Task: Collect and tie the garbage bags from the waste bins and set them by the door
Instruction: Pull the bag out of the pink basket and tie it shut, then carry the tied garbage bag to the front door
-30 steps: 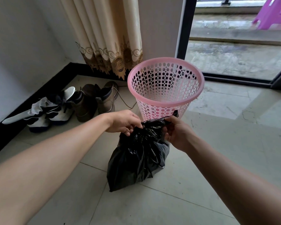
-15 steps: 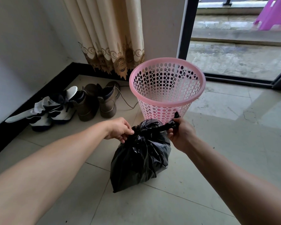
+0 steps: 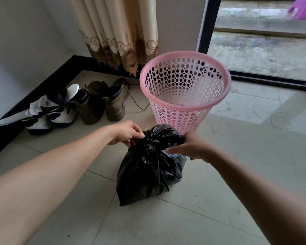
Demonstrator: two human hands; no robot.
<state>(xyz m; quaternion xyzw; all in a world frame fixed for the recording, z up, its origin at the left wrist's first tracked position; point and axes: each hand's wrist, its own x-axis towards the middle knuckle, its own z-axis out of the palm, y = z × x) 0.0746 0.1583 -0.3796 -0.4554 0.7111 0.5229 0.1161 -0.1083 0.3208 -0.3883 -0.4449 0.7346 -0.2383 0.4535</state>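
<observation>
A full black garbage bag [image 3: 148, 174] stands on the tiled floor, its top gathered into a knot. My left hand [image 3: 126, 134] pinches the bag's top from the left. My right hand [image 3: 189, 147] grips the twisted plastic on the right side of the knot. Just behind the bag stands a pink perforated waste bin [image 3: 184, 89], upright with no liner in it.
Brown boots [image 3: 102, 103] and white-and-black shoes [image 3: 48, 114] lie along the left wall. A patterned curtain [image 3: 120, 38] hangs behind them. A dark door frame [image 3: 207, 23] and glass door open onto a wet balcony at the right. Bare tiles lie in front.
My right hand had pulled a strand of the bag out to the right; now both hands are back close together at the knot. The view has tilted slightly.
</observation>
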